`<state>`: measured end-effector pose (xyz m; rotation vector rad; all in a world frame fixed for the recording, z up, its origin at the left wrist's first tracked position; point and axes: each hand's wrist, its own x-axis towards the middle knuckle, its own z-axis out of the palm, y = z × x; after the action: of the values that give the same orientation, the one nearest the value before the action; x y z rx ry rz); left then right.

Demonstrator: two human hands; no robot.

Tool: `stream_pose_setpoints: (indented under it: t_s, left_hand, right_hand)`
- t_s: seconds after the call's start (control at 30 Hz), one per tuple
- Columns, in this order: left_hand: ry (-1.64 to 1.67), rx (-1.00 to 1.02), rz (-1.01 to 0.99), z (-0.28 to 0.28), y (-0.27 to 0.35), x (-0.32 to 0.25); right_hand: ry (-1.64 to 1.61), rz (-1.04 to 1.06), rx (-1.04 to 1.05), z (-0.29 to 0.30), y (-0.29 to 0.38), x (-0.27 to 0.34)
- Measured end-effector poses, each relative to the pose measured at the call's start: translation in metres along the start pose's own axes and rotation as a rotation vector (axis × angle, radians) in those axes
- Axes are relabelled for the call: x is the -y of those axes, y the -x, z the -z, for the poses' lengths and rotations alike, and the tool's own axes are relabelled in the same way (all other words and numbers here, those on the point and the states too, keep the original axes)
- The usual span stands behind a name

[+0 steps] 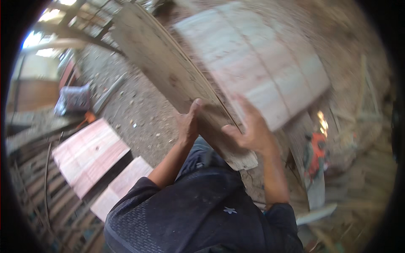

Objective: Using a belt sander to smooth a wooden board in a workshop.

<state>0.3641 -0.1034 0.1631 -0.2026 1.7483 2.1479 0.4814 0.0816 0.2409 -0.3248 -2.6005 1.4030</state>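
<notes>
A long wooden plank slants from my waist toward the upper left, with a second edge along its right side, perhaps another board beneath. My left hand grips its left edge, thumb up on the face and fingers hidden below. At the right edge is my right hand, its thumb over the plank and its fingers along the far side, slightly blurred. Beyond the plank lies a wide panel of joined wood, crossed by darker lines.
At left, a smaller wooden panel and pale wood pieces rest on slats. An orange power tool is at right, near loose wood strips. A filled plastic bag sits upper left, beside debris-strewn ground.
</notes>
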Motion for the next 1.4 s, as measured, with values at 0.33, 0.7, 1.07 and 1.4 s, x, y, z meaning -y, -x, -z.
stream_pose_setpoints:
  t_s: [0.33, 0.7, 1.07, 1.4]
  left_hand:
    - [-0.142, 1.431, -0.021, -0.166, 0.159, 0.013]
    - [-0.531, 1.340, 0.244, -0.092, 0.117, 0.054]
    - [-0.736, 0.908, 0.085, -0.016, 0.092, 0.028]
    - [-0.741, 0.447, 0.277, 0.095, 0.116, 0.071]
  right_hand:
    - [-0.033, -0.587, -1.001, 0.078, 0.259, 0.016]
    - [0.337, -1.660, -1.401, 0.056, 0.674, -0.172]
    - [-0.471, -1.172, -1.531, 0.085, 0.733, -0.316]
    - [0.690, -0.627, -1.117, 0.162, 0.533, -0.186]
